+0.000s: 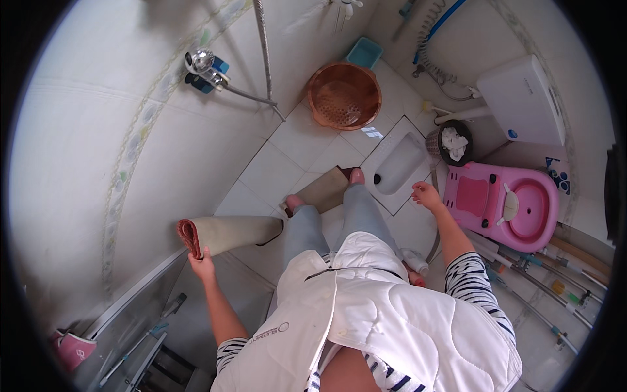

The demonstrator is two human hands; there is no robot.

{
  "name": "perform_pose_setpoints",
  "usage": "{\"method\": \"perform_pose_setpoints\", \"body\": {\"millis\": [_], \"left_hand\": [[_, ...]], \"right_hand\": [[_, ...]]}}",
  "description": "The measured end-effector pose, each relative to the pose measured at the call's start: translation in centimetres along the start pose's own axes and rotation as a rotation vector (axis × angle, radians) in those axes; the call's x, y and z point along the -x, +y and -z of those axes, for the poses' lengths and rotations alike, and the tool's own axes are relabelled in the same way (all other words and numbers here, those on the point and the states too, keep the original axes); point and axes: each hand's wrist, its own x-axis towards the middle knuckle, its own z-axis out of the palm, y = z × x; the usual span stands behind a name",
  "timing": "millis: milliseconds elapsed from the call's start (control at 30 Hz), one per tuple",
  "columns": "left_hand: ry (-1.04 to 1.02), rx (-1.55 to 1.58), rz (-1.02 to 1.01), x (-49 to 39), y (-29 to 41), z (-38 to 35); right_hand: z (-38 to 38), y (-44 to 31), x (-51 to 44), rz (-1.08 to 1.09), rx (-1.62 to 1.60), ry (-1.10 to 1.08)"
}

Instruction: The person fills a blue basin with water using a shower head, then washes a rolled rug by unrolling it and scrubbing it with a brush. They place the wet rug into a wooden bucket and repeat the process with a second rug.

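My left hand point(201, 265) grips the end of a rolled floor mat point(235, 233) with a beige backing and red pile showing inside the roll. The mat extends to the right, towards my left leg. A second mat point(318, 190), beige side up with a dark red edge, lies on the tiles by my feet. My right hand point(426, 195) hangs in the air with nothing in it, its fingers slightly bent and apart. It is between the squat toilet point(400, 161) and a pink plastic children's shampoo chair point(472, 196).
A brown plastic basin point(344, 96) and a teal tub point(365, 53) stand in the far corner. Beside the toilet is a waste bin point(454, 144) below a white cistern point(521, 100). Several poles point(543, 289) lean at right; bottles point(415, 261) stand near my right leg. A shower mixer point(203, 66) juts from the wall.
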Motion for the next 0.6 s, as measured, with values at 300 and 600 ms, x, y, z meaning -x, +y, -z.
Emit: {"method": "perform_pose_setpoints", "body": {"millis": [300, 600], "left_hand": [[-0.009, 0.135, 0.029, 3.8, 0.0, 2.1], [0.041, 0.098, 0.077, 7.7, -2.9, 7.0]], "right_hand": [[-10.2, 3.4, 2.2, 0.048, 0.196, -0.229], [-24.8, 4.2, -2.3, 0.405, 0.559, -0.237]]}}
